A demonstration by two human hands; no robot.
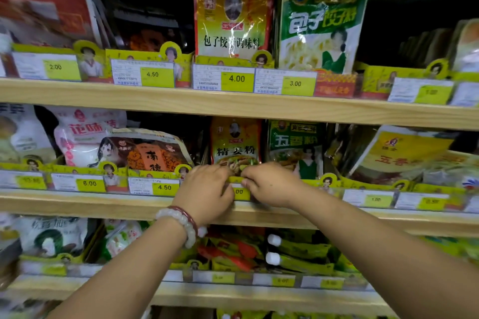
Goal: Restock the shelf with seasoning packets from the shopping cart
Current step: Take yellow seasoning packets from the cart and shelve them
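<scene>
A gold seasoning packet (235, 143) stands upright in a yellow cardboard tray on the middle wooden shelf (155, 202). Both my hands meet at its lower edge, just above the price tag. My left hand (206, 189), with bead bracelets on the wrist, curls its fingers over the packet's bottom left. My right hand (272, 184) pinches the bottom right. The hands hide the packet's lower part and the tray front. The shopping cart is out of view.
A green packet (295, 147) stands right of the gold one, and a brown packet (153, 150) leans on its left. The top shelf (233, 103) carries larger gold (232, 15) and green (321, 21) packets. The lower shelf (233, 290) holds green and red sachets.
</scene>
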